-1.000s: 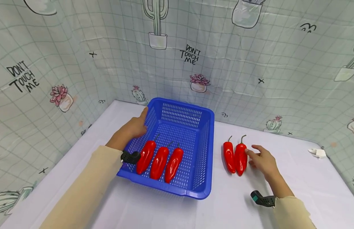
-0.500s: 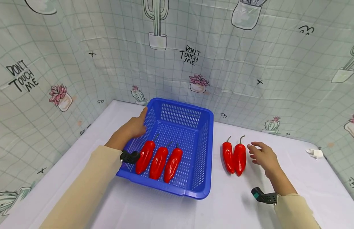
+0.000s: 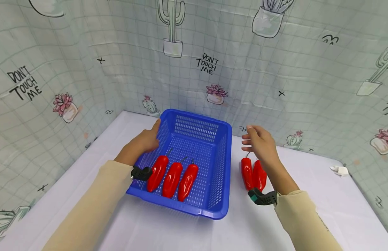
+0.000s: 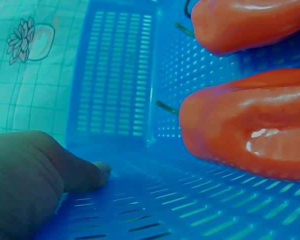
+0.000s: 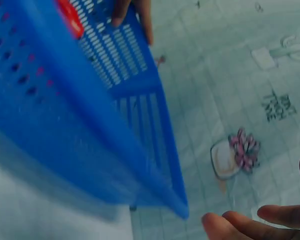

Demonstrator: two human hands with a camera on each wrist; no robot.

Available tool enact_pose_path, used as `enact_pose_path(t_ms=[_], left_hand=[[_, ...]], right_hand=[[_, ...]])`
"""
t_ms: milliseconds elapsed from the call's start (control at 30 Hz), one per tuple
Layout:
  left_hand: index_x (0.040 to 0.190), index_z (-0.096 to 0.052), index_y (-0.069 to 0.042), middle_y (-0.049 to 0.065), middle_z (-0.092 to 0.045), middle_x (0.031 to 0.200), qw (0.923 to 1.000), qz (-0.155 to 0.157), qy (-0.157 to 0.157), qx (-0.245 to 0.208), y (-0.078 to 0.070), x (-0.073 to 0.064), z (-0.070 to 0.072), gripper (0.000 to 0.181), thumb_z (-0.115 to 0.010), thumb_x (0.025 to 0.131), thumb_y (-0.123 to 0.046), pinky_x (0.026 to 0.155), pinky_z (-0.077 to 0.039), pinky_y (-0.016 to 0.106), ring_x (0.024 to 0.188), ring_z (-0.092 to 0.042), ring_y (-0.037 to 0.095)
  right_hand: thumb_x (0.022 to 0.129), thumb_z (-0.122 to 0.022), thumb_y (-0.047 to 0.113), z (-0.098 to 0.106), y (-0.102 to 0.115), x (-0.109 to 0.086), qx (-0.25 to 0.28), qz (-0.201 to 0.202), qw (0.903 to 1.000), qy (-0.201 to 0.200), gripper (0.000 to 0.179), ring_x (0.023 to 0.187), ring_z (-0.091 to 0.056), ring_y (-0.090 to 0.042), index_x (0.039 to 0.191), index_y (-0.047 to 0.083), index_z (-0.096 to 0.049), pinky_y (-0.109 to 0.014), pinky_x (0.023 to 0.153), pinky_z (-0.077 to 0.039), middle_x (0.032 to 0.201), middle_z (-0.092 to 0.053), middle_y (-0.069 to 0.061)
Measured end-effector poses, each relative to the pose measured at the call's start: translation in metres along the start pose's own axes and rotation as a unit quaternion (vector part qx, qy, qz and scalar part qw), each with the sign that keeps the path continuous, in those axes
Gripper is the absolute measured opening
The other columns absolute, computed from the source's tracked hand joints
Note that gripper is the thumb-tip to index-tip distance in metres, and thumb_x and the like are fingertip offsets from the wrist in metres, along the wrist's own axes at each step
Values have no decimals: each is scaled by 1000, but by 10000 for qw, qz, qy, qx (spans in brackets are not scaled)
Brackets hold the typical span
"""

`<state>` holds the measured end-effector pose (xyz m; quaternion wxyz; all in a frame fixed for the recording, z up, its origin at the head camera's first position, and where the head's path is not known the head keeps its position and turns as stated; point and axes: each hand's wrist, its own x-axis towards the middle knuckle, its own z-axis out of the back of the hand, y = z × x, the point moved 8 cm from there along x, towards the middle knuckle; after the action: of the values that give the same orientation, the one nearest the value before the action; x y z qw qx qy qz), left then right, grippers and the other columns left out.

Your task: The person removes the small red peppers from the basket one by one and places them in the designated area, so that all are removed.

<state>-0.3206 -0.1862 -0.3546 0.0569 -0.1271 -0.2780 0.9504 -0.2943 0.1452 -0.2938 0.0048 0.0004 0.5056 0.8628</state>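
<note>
Basket (image 3: pixel 209 212), three peppers (image 3: pixel 172 179) inside, two loose peppers (image 3: pixel 246 172) beside it: my left hand (image 3: pixel 147 139) grips its rim; my right hand (image 3: pixel 262 144), empty, loosely spread, seems mid-reach, likely needing the opposite rim next.

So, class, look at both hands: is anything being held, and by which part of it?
The left hand holds the blue basket by its left side, at the rim. The right hand holds nothing.

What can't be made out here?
Head: tip of the rightmost pepper, behind the black wrist device; identity of the white object, too small.
Left wrist: part of the left hand, cut by left edge.
Right wrist: near side of the basket, blurred; part of the right hand, cut by right edge.
</note>
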Motion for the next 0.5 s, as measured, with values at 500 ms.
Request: enact_pose_path(t_ms=[500], left_hand=[[156,5,-2,41,-55,122,9999,-87,-39,60,-5,-4,1,78,-44,95,-4,72,-59,49,83,-68,39]], right_hand=[[105,-39,34,-79,42,0,1285,-236,9825,1326,60,118,-60,-41,150,-5,-29,-44,97,-51,134,-54,-31]])
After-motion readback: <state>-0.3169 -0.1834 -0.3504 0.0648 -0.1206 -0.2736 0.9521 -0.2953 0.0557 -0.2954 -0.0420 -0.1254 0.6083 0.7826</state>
